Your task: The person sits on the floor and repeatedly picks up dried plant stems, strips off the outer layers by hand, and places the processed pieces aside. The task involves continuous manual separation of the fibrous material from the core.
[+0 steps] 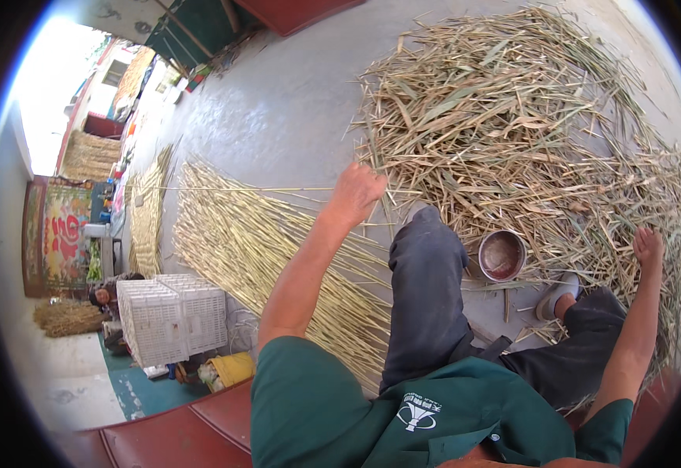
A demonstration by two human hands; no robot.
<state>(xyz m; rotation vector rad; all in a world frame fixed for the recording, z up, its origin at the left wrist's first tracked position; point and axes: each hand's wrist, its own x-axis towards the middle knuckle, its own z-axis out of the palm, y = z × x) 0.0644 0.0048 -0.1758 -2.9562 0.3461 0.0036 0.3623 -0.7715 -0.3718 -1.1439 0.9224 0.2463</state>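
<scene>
My left hand (pixel 358 190) is closed around a long thin plant stalk (pixel 258 189), which reaches far out to the left above the floor. Below that stalk, a broad layer of peeled pale stalks (pixel 270 245) fans across the floor up to my leg. Off to the right my right hand (pixel 648 245) is raised with curled fingers over the edge of a large heap of dry leaves and husks (pixel 492 128). Whether it holds anything cannot be made out. A round metal can (pixel 501 255) stands between my feet, against the heap.
White plastic crates (pixel 171 319) stand at left, with a person (pixel 103 295) behind them. A yellow sack (pixel 234 370) lies near the crates. Another stalk bundle (pixel 147 216) lies farther left. Dark red panels (pixel 182 436) are at the lower left.
</scene>
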